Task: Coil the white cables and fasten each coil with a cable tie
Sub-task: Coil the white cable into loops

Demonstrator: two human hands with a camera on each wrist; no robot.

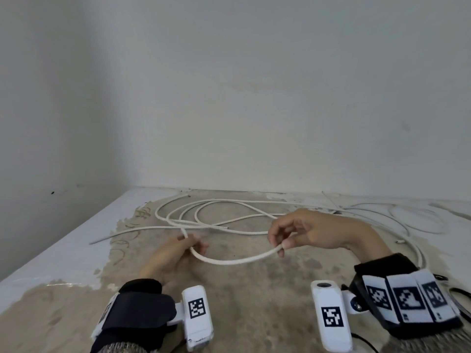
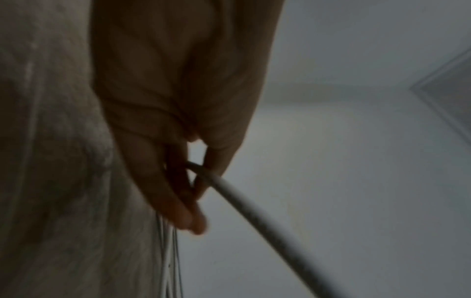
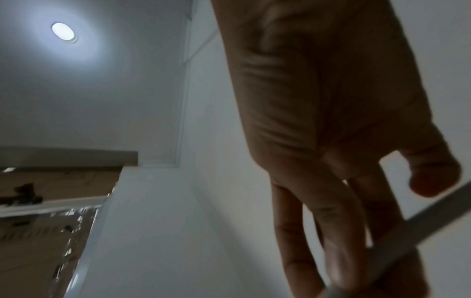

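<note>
A thick white cable (image 1: 234, 261) sags in a curve between my two hands above the worn table. My left hand (image 1: 190, 244) pinches it at the left end of the curve; the left wrist view shows the cable (image 2: 254, 209) running out from between thumb and fingers. My right hand (image 1: 280, 244) pinches the same cable at the right end, and in the right wrist view that cable (image 3: 418, 225) crosses the fingers. The rest of this cable lies in loose loops (image 1: 204, 212) on the table behind my hands. No cable tie is visible.
Thinner white cables (image 1: 397, 215) sprawl over the table's right side, one strand (image 1: 420, 253) running behind my right wrist. A straight thin strand (image 1: 122, 234) lies at the left. The table (image 1: 63, 250) meets grey walls at the back and left.
</note>
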